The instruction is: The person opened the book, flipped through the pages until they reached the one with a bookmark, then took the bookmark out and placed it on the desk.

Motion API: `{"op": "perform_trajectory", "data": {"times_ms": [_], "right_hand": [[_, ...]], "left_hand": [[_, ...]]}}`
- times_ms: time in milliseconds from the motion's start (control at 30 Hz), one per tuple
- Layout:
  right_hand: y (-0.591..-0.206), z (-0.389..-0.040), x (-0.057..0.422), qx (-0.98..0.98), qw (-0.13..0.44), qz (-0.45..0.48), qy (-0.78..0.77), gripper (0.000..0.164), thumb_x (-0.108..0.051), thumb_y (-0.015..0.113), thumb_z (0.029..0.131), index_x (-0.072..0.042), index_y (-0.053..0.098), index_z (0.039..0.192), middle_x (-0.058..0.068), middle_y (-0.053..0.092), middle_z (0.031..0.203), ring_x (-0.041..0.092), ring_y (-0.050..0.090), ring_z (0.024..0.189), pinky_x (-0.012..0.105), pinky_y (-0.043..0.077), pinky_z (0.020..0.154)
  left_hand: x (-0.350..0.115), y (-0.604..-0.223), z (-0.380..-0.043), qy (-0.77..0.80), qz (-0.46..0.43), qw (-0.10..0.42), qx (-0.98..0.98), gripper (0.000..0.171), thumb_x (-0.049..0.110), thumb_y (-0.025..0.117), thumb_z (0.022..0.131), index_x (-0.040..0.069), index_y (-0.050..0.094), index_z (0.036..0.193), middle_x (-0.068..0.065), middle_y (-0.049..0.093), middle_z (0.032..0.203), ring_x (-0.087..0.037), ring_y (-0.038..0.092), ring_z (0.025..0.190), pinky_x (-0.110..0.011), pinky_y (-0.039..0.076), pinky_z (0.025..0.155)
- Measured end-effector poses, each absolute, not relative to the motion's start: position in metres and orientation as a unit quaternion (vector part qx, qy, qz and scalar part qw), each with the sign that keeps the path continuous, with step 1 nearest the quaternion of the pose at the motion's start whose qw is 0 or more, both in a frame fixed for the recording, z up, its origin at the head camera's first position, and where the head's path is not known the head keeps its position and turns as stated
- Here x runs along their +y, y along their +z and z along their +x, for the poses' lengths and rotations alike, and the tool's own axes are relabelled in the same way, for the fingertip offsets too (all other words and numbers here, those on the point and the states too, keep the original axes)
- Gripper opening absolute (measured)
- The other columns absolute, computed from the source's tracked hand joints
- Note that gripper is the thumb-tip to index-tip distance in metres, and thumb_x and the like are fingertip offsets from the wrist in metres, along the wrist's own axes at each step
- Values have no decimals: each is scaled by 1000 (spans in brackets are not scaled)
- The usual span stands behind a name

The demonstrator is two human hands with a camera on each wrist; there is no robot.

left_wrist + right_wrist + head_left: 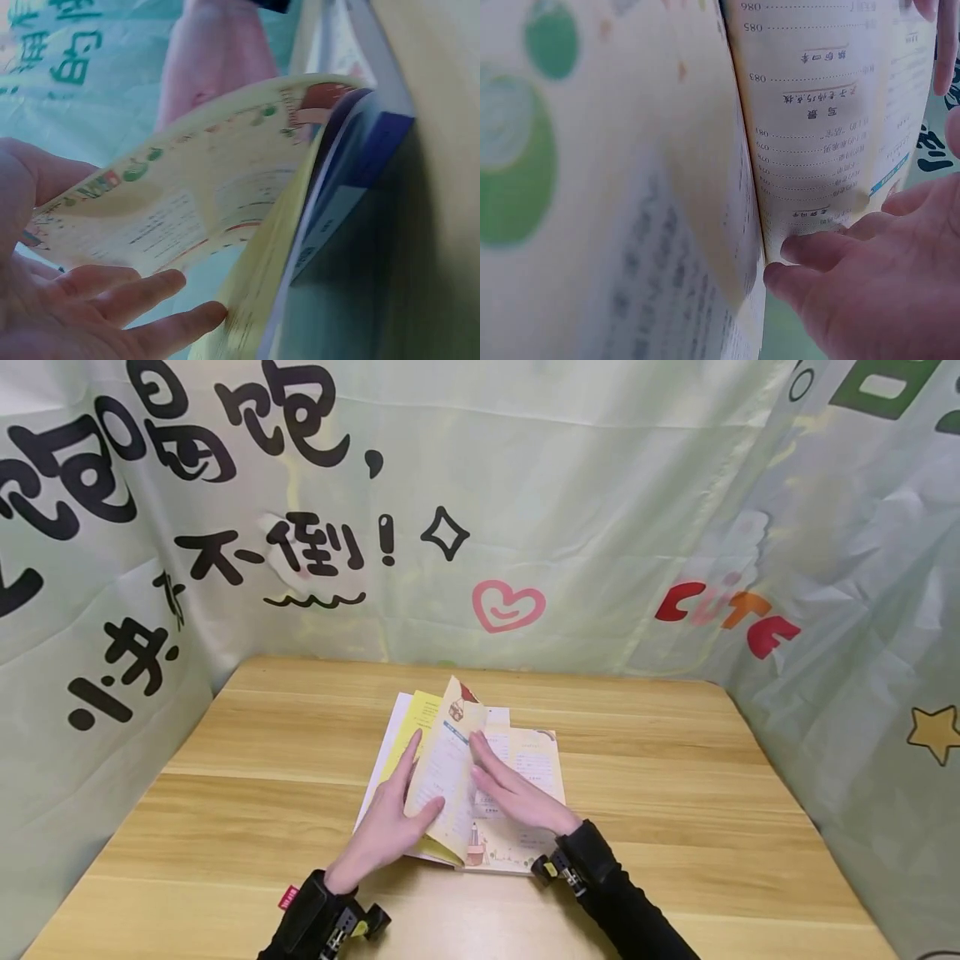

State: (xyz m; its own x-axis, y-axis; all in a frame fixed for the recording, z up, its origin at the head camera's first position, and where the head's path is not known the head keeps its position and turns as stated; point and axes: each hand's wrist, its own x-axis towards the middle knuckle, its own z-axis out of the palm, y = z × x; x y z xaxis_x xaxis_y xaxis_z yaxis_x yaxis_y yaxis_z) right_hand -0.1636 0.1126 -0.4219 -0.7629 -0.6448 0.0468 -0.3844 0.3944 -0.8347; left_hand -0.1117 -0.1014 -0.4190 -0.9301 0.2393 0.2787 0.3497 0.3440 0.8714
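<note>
An illustrated book lies spread on the table, with one cream page raised off its left side. My left hand holds this page at its outer edge, thumb on the printed face and fingers behind. In the left wrist view, those fingers reach down to the yellow page underneath. My right hand extends its fingers toward the raised page near the spine. The right wrist view has these fingertips against the page's printed list, close to the fold.
The book sits toward the middle of the wooden table. A fabric backdrop with printed lettering and a pink heart encloses the table's back and sides. Both wrists wear black straps with small devices.
</note>
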Motion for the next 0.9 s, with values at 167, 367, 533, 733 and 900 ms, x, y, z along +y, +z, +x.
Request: {"op": "perform_trajectory", "data": {"times_ms": [167, 367, 533, 733, 900], "right_hand": [[-434, -171, 110, 832, 137, -322, -431, 59, -33, 28, 106, -7, 2, 154, 10, -7, 159, 17, -4, 143, 47, 8, 118], [-436, -171, 106, 837, 153, -324, -413, 64, -40, 29, 105, -11, 2, 155, 10, -12, 159, 16, -6, 143, 48, 7, 118], [-438, -168, 105, 843, 168, -326, -393, 66, -42, 30, 104, -11, 2, 155, 10, -14, 159, 18, -7, 143, 49, 8, 118], [-439, -162, 107, 858, 188, -334, -342, 68, -47, 30, 103, -11, 5, 155, 10, -12, 159, 20, -5, 143, 48, 11, 119], [-439, -158, 109, 870, 192, -336, -305, 72, -49, 31, 102, -7, 8, 154, 9, -8, 160, 23, 2, 143, 47, 15, 118]], "left_hand": [[-114, -418, -118, -586, -190, 21, -787, 91, -10, 63, 81, 3, 10, 154, -29, 32, 148, -34, 56, 114, -40, 58, 84], [-133, -419, -126, -646, -214, -71, -729, 85, -16, 57, 83, -5, 8, 152, -29, 11, 155, -45, 42, 124, -36, 56, 86], [-141, -418, -129, -660, -195, -110, -717, 79, -16, 53, 86, -8, 9, 151, -30, 3, 155, -46, 42, 123, -37, 57, 84], [-136, -420, -128, -501, -174, -6, -848, 74, -8, 63, 82, -15, 23, 145, -33, 9, 153, -44, 25, 134, -55, 30, 109], [-132, -425, -126, -380, -160, 27, -911, 76, 0, 65, 80, -16, 26, 143, -34, 1, 153, -45, 4, 139, -62, 12, 113]]}}
